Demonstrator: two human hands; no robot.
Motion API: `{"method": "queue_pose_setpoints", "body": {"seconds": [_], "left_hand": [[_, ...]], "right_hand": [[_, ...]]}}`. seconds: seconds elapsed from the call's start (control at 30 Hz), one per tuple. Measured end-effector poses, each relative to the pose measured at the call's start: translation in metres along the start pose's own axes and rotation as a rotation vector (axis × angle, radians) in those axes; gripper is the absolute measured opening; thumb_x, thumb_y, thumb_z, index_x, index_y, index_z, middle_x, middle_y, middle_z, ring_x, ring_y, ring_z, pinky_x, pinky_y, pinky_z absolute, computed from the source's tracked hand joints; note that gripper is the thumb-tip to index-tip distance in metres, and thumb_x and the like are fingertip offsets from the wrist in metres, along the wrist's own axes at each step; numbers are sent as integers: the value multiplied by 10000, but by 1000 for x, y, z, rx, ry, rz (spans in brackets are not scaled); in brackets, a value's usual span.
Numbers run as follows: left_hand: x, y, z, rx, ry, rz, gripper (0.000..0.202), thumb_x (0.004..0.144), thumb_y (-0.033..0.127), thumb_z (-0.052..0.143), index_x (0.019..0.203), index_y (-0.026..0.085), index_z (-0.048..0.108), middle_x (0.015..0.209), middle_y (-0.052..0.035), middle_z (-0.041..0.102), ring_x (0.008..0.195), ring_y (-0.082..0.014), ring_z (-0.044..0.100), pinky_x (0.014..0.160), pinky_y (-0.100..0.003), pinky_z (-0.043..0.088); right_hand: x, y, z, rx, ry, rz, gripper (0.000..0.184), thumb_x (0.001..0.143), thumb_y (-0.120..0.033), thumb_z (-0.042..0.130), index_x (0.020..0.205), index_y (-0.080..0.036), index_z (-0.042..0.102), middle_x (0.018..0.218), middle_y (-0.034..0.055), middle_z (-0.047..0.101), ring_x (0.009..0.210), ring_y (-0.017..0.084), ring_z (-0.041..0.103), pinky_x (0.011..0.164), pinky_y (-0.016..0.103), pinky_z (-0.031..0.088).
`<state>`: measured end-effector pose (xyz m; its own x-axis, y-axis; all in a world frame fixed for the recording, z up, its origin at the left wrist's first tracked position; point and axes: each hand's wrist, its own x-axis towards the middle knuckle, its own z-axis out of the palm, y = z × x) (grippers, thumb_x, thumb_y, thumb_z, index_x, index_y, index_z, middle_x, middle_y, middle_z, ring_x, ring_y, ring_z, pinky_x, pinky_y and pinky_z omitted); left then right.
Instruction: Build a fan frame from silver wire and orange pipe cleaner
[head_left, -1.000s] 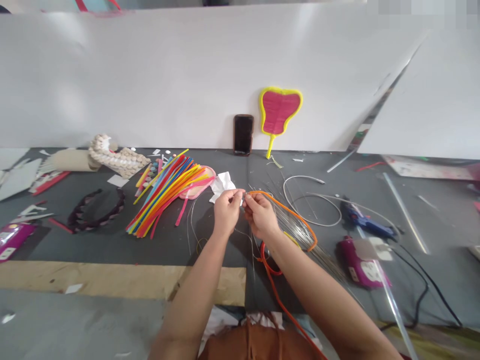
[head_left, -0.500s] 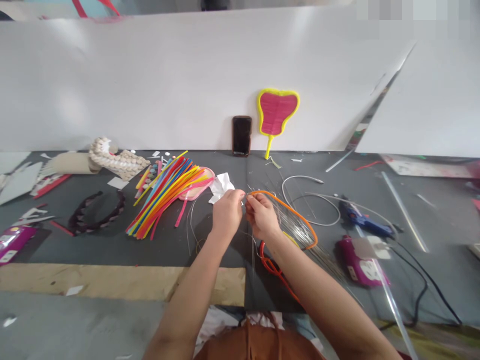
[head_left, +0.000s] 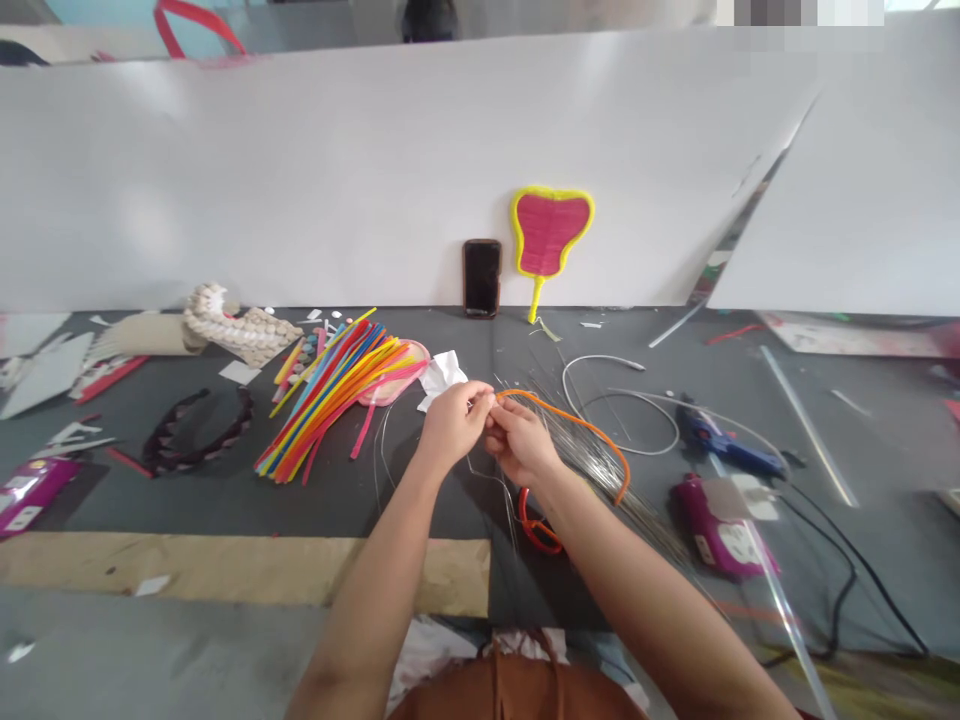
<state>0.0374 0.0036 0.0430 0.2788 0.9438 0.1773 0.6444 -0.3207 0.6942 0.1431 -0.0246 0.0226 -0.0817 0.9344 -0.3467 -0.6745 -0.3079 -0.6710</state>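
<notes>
My left hand (head_left: 452,425) and my right hand (head_left: 523,437) meet fingertip to fingertip above the dark table, both closed in a pinch. Between them is one end of an orange pipe cleaner (head_left: 596,430), which arcs off to the right over my right hand. What exactly the left fingertips pinch is partly hidden; it appears to be that same end. Beneath and beside my right hand lie a bundle of thin metal wires (head_left: 592,462) and a red looped pipe cleaner (head_left: 534,528). A crumpled white tissue (head_left: 442,375) lies just beyond my left hand.
Colourful pipe cleaners (head_left: 330,405) lie left, near a dark braided headband (head_left: 196,430). A phone (head_left: 481,278) and a pink fan with yellow edging (head_left: 553,235) lean on the white partition (head_left: 337,180). A blue glue gun (head_left: 731,440) and a purple power socket (head_left: 724,525) are right.
Both hands stay together at nearly the same spot, with the fingers slightly shifted. The orange pipe cleaner's free end has moved a little left, and the red loop shows less behind my right forearm.
</notes>
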Motion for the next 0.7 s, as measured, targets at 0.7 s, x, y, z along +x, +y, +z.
{"method": "queue_pose_setpoints", "body": {"seconds": [0.7], "left_hand": [[27, -4, -17, 156, 170, -153, 274, 847, 305, 408, 741, 173, 623, 650, -54, 621, 623, -188, 539, 565, -269, 320]], "right_hand": [[-63, 4, -36, -888, 157, -332, 230, 805, -343, 513, 983, -209, 572, 654, -20, 624, 388, 99, 519, 401, 221, 430]]}}
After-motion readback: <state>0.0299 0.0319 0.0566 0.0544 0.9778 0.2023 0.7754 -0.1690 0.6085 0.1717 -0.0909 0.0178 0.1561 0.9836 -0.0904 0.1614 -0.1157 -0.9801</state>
